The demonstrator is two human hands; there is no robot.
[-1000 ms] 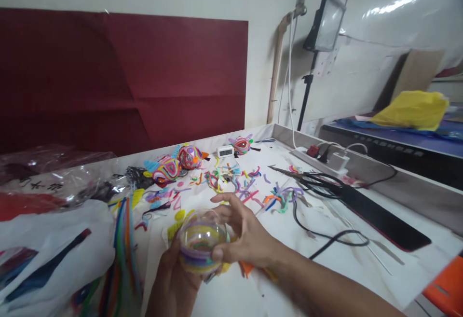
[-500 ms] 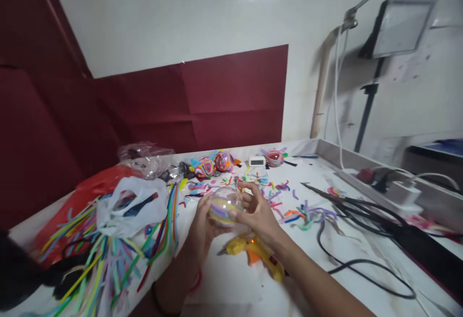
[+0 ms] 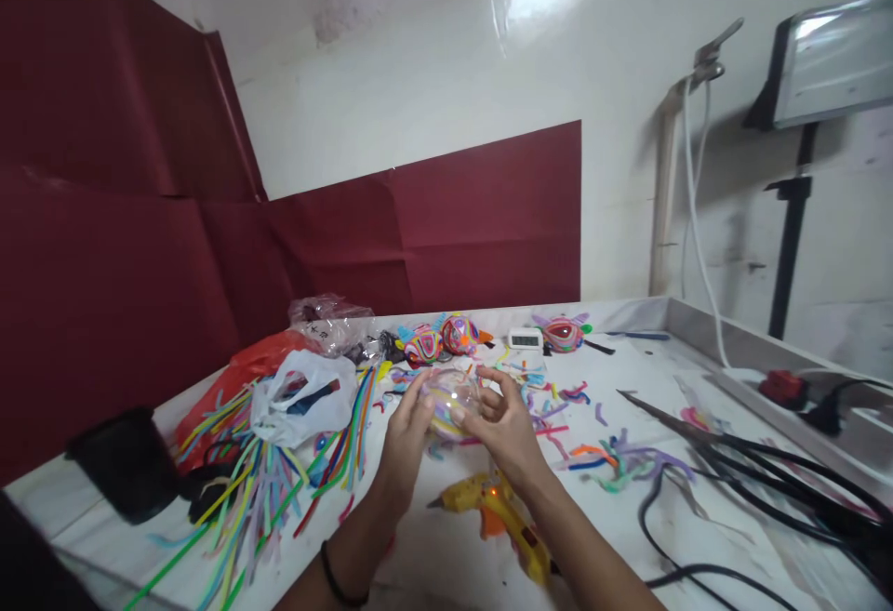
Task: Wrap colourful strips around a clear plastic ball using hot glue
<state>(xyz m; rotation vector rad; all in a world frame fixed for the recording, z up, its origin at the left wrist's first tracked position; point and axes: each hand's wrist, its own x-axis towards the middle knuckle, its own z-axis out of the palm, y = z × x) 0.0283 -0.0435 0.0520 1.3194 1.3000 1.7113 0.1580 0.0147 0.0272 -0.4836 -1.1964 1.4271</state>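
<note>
Between both hands is a clear plastic ball (image 3: 452, 397) with yellow and purple strips showing on or through it. My left hand (image 3: 408, 425) cups its left side. My right hand (image 3: 506, 416) grips the right side, with the thumb on the front and fingers bent behind. A yellow glue gun (image 3: 492, 504) lies on the table below the hands, its small orange light lit and its nozzle to the left. Short cut pieces of fuzzy stick (image 3: 558, 397) are scattered just beyond and right of the ball.
Colourful decorated balls (image 3: 460, 335) and a small digital display (image 3: 525, 339) stand at the back. Long pipe cleaners (image 3: 265, 499) and a white plastic bag (image 3: 303, 397) lie left, near a black bin (image 3: 126, 462). Large scissors (image 3: 698, 434) and cables lie right.
The camera view has shifted, so the table now appears lower and further right, and the black bin shows more. Both hands still hold the clear ball in nearly the same grip.
</note>
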